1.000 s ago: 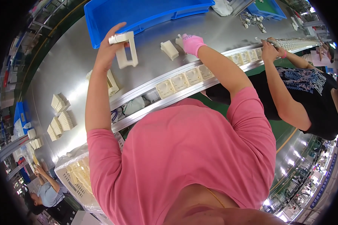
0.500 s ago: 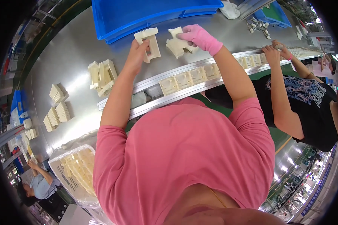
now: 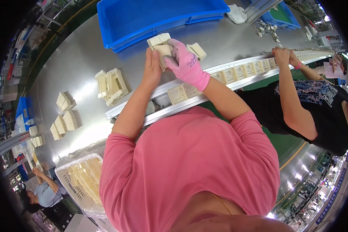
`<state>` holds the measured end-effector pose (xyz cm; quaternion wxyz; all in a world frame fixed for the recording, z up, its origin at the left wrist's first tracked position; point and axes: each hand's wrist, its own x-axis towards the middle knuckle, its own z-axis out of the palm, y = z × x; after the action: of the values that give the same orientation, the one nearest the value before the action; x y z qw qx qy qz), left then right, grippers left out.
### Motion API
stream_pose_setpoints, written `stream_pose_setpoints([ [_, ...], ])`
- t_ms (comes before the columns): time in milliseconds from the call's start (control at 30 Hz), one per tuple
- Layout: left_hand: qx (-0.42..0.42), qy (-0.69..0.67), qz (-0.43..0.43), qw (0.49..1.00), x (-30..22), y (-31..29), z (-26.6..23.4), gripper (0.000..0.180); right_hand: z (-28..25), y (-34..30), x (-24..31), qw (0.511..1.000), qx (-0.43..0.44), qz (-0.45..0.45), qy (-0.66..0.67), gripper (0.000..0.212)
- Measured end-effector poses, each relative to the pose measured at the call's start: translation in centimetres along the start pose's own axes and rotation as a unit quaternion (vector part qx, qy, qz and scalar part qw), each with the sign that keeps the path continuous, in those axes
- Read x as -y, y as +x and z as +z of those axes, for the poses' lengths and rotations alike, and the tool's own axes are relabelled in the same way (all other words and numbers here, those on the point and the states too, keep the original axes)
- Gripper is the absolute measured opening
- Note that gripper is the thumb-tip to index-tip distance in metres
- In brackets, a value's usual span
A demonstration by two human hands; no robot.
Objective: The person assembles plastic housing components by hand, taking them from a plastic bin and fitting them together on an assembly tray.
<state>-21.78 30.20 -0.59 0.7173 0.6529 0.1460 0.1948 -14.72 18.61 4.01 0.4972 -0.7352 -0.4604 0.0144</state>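
My bare left hand point(image 3: 152, 69) grips a cream plastic frame point(image 3: 158, 39) above the metal table, just in front of the blue bin. My right hand point(image 3: 186, 65), in a pink glove with grey fingertips, is closed on a flat cream plastic piece point(image 3: 163, 51) and holds it against the frame. The fingers hide how far the two parts fit together. A few more cream plastic pieces point(image 3: 197, 51) lie on the table behind the glove.
A blue bin point(image 3: 166, 28) stands at the far side. Cream square boxes line a metal-railed conveyor point(image 3: 164, 111) in front of me. Frames point(image 3: 112, 86) and ribbed parts point(image 3: 64, 123) lie left, above a white basket point(image 3: 71, 181). A co-worker's hands point(image 3: 285, 56) work at right.
My right hand has moved left from the loose pieces, bringing a flat cream piece to the frame. The left hand has shifted slightly right with the frame.
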Motion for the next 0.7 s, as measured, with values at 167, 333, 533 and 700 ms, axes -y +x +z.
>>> stream_pose_setpoints([
  [167, 0.025, -0.061, -0.004, 0.998, 0.0, 0.3, 0.2, 0.043, -0.7, 0.5, -0.2, 0.999, 0.038, -0.018, -0.003, 0.043],
  [333, 0.026, -0.135, -0.048, 0.989, -0.8, 0.0, 0.8, 0.043, -1.0, 0.4, 0.5, 0.999, 0.053, -0.001, 0.006, 0.041],
  [533, 0.068, -0.186, -0.148, 0.969, -2.7, -0.9, 0.9, 0.038, -3.7, 1.4, 1.9, 0.979, 0.154, 0.070, 0.113, 0.044],
  [700, 0.159, -0.192, -0.194, 0.949, -5.1, -1.2, -2.1, 0.040, -4.3, 2.6, 2.3, 0.971, -0.013, -0.210, -0.110, 0.044],
])
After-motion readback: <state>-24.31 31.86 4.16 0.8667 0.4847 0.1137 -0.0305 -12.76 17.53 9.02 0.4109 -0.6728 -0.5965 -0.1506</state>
